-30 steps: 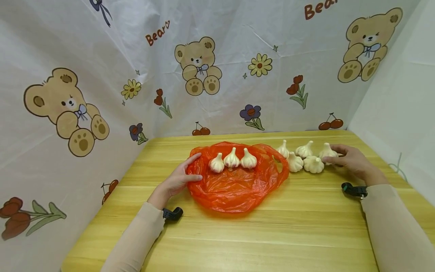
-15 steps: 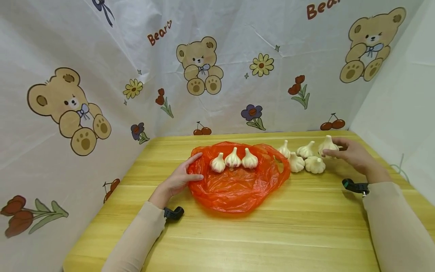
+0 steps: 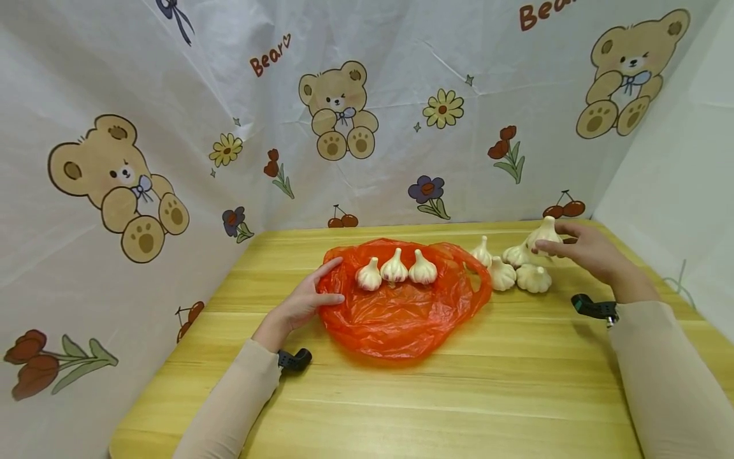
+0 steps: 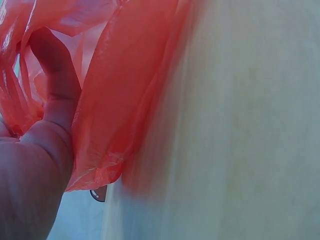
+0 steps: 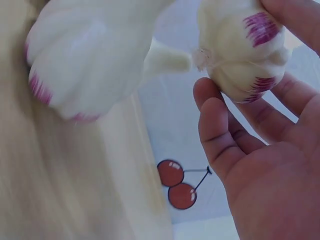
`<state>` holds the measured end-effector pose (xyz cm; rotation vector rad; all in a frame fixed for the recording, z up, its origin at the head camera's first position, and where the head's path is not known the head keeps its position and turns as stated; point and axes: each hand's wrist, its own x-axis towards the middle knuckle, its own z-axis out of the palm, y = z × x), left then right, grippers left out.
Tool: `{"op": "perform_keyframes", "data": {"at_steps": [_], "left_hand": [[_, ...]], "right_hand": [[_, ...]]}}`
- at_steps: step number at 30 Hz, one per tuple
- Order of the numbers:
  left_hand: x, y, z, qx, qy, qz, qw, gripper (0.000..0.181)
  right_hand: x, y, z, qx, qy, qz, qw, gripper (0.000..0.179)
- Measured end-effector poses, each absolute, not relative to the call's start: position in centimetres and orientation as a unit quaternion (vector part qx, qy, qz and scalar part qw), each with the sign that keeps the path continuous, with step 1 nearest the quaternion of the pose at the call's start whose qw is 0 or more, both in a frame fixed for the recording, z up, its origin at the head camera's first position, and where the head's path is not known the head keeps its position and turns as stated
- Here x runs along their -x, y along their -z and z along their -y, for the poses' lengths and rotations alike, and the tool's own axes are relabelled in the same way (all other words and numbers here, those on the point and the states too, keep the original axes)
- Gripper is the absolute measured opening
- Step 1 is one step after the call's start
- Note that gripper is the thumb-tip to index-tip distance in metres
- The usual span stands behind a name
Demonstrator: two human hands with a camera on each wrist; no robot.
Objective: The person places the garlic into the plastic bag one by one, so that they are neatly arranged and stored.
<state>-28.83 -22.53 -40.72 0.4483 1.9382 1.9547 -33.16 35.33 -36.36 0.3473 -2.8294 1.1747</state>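
Observation:
A garlic bulb [image 3: 544, 234] is pinched between the thumb and fingers of my right hand [image 3: 596, 254], raised over the bulbs at the back right. In the right wrist view, purple streaks mark this held garlic bulb [image 5: 240, 60], and another bulb [image 5: 90, 55] looms beside it. My left hand [image 3: 298, 303] holds the left rim of a crumpled red plastic bag [image 3: 384, 331], thumb and forefinger spread along its edge. Translucent film of the bag [image 4: 120, 95] surrounds the left thumb [image 4: 57, 80] in the left wrist view. Three garlic bulbs [image 3: 394, 268] sit in a row at the bag's back.
Several garlic bulbs stand together right of the bag, including a front one [image 3: 533, 278] and one beside the bag's handle loop [image 3: 501, 274]. All rest on a wooden table [image 3: 401, 408]. A bear-patterned cloth [image 3: 390, 178] rises behind it, and a white wall [image 3: 676, 191] stands on the right.
My right hand has lifted one garlic bulb off the table and carried it up and slightly left, over its neighbours. The left hand and bag stay in place.

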Motion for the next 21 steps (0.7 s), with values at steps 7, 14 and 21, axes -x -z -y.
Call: {"op": "perform_keyframes", "data": {"at_steps": [7, 14, 21], "left_hand": [[28.9, 40.7, 22.5, -0.154, -0.691, -0.684, 0.175, 0.090], [28.7, 40.6, 22.5, -0.156, -0.691, -0.683, 0.175, 0.090], [28.8, 40.6, 22.5, -0.151, -0.694, -0.681, 0.177, 0.089]], "right_hand": [[33.3, 35.4, -33.9, -0.129, -0.359, 0.924, -0.004, 0.078], [33.4, 34.7, -32.1, -0.148, -0.372, 0.916, -0.015, 0.065], [33.5, 34.3, -30.2, -0.160, -0.397, 0.903, -0.029, 0.066]]}}
